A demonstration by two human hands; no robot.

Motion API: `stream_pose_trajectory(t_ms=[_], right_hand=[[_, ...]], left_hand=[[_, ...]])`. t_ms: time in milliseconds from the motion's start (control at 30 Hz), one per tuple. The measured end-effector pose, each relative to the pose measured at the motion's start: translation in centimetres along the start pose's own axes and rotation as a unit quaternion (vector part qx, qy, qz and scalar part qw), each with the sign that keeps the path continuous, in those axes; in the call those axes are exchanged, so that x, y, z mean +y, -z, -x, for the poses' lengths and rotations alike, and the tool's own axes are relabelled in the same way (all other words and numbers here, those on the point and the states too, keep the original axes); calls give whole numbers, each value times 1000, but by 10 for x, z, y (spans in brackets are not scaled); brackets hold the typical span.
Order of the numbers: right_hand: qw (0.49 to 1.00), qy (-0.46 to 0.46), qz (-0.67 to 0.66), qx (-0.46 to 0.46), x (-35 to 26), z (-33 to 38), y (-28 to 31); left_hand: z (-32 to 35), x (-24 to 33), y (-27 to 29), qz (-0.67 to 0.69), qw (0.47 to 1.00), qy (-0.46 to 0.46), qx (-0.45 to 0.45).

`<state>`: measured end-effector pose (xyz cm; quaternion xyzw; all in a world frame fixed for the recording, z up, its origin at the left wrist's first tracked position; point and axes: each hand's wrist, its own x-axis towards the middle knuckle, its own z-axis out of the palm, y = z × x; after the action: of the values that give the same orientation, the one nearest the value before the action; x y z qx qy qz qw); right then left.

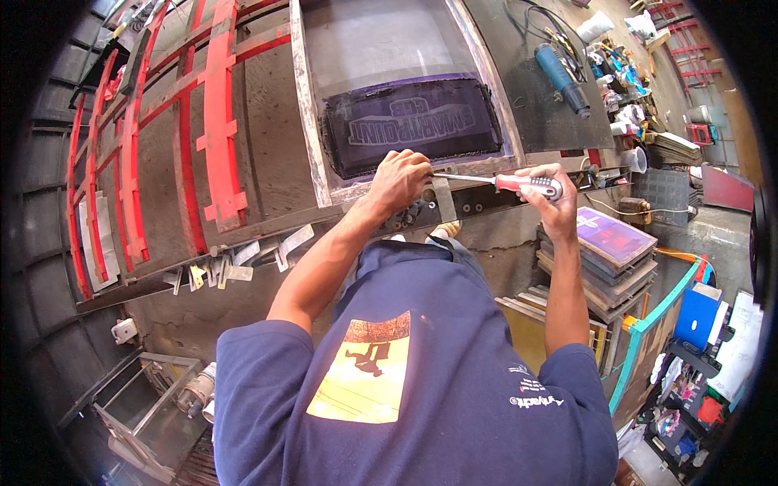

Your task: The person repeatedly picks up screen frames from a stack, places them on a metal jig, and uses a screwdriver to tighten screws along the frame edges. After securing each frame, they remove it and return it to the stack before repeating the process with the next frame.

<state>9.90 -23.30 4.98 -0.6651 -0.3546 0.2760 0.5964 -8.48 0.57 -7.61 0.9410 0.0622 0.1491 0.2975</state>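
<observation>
Cluttered workshop: right hand (551, 194) grips red-handled screwdriver (494, 181); left hand (399, 180) curls on wooden screen frame (312, 154).

Screen-printing workshop, framed screen (405, 113), stacked frames (604, 255), power tool (561, 77)

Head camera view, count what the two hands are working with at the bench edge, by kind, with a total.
Screwdriver with red and grey handle, held by right hand: 1
Wooden-framed printing screen, left hand at its edge: 1
Metal bracket: 1
Total: 3
</observation>
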Motion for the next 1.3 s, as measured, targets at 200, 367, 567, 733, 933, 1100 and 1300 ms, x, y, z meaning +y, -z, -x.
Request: stream_pose_trajectory(t_ms=[200, 367, 567, 733, 933, 1100, 1300], right_hand=[[997, -51, -42, 45, 5, -15, 4], [987, -93, -118, 62, 35, -17, 21], [954, -185, -229, 60, 79, -7, 46], [920, -166, -327, 141, 109, 22, 47], [920, -124, -307, 210, 99, 44, 62], [951, -106, -213, 197, 69, 42, 69], [974, -95, -141, 150, 46, 14, 52]], left_hand=[[-1, 1, 1, 42, 998, 49, -5], [7, -5, -11, 98, 991, 74, 44], [0, -7, -3, 192, 973, 131, 10], [-1, -10, -2, 20, 999, -40, 1], [11, 1, -6, -30, 994, -72, 76], [40, 29, -9, 36, 999, -1, 1], [69, 36, -4, -35, 973, 119, -193]])
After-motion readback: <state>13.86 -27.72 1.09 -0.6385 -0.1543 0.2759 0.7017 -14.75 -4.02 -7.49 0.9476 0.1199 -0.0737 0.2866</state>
